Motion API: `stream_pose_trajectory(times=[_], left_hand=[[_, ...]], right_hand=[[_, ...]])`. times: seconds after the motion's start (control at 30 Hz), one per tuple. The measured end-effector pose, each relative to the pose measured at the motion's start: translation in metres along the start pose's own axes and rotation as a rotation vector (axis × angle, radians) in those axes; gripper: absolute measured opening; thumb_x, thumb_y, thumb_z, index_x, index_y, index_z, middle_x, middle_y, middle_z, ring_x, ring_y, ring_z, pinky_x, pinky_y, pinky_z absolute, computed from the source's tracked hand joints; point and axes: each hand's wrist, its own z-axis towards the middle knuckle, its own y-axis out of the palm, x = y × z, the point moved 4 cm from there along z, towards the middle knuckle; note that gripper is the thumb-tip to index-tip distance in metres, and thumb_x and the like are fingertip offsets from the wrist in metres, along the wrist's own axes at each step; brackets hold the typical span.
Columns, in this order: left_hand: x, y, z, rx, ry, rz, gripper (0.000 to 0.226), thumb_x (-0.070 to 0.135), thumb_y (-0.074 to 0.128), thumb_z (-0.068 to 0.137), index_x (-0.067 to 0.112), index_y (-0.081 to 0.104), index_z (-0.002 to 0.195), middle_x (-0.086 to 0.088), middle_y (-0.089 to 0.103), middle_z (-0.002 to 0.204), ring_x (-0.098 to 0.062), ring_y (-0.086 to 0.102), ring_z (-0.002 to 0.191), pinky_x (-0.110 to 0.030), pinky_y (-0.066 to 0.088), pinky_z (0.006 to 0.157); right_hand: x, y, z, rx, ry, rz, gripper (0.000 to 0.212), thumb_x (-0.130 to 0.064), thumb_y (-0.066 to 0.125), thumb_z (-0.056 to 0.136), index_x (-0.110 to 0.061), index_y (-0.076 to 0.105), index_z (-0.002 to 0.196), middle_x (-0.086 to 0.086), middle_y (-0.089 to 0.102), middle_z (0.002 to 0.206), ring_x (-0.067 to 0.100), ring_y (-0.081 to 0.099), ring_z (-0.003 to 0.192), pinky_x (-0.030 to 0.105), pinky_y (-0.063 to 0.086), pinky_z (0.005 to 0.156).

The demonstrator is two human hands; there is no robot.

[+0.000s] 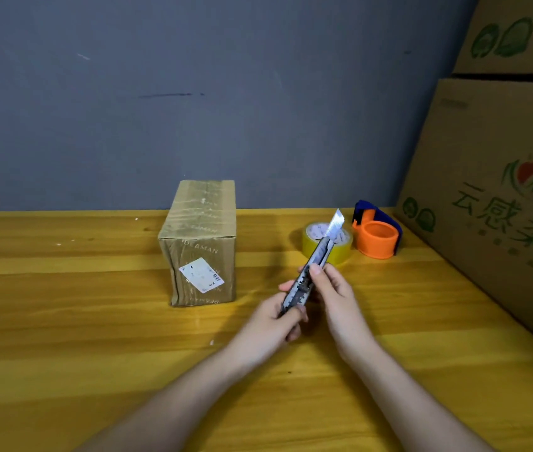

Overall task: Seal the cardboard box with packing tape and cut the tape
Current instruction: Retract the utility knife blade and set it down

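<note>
- Both your hands close on a utility knife [307, 278] held above the wooden surface [95, 337]: your left hand [270, 316] wraps the handle's rear, your right hand [333, 295] pinches the body near the slider.
- The knife's blade [336, 223] stands extended and bare, pointing away from you. It looks stiff, thin and sharp; keep your grip on the handle only.
- The cardboard box [200, 243] sits closed to the left, well apart from the knife, with glossy tape bands already over its top. What it holds cannot be told.
- It likely handles light and fairly rigid; steady it by its side walls.
- The yellowish tape roll [310, 246] lies flat beyond the knife, just beside an orange tape dispenser [377, 239] with nothing loaded in it.
</note>
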Motion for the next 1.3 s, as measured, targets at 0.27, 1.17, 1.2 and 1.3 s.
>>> stream_pose_trajectory(times=[0.27,1.17,1.2,1.3], left_hand=[[-0.005,0.003,-0.001,0.08,0.064,0.028,0.024,0.011,0.05,0.094,0.019,0.045,0.072,0.009,0.044,0.04,-0.002,0.038,0.037,-0.015,0.029,0.042],[-0.003,-0.008,-0.002,-0.297,-0.068,-0.181,0.025,0.002,0.037,0.099,0.013,0.04,0.121,-0.007,0.063,0.083,-0.012,0.069,0.064,-0.019,0.057,0.06],[-0.003,-0.008,-0.002,-0.302,-0.07,-0.182,0.025,0.001,0.037,0.099,0.013,0.04,0.121,-0.007,0.064,0.084,-0.013,0.07,0.064,-0.02,0.057,0.061],[-0.004,-0.008,-0.001,-0.317,-0.066,-0.181,0.026,0.0,0.037,0.098,0.016,0.04,0.118,-0.008,0.064,0.086,-0.014,0.071,0.066,-0.021,0.058,0.062]], right_hand=[[0.013,0.005,0.0,0.018,0.074,0.178,0.015,-0.024,0.041,0.097,-0.012,0.047,0.09,0.011,0.072,0.075,0.026,0.063,0.058,0.026,0.048,0.04],[0.02,0.012,-0.001,-0.41,0.143,0.069,0.052,0.003,0.046,0.092,-0.023,0.036,0.136,0.007,0.066,0.123,0.002,0.054,0.044,0.01,0.031,0.031],[0.019,0.012,-0.001,-0.415,0.145,0.069,0.052,0.004,0.046,0.092,-0.022,0.036,0.136,0.007,0.066,0.123,0.003,0.055,0.046,0.01,0.033,0.032],[0.018,0.01,-0.001,-0.426,0.155,0.091,0.053,0.008,0.045,0.091,-0.022,0.038,0.135,0.009,0.064,0.124,0.009,0.067,0.067,0.01,0.045,0.042]])
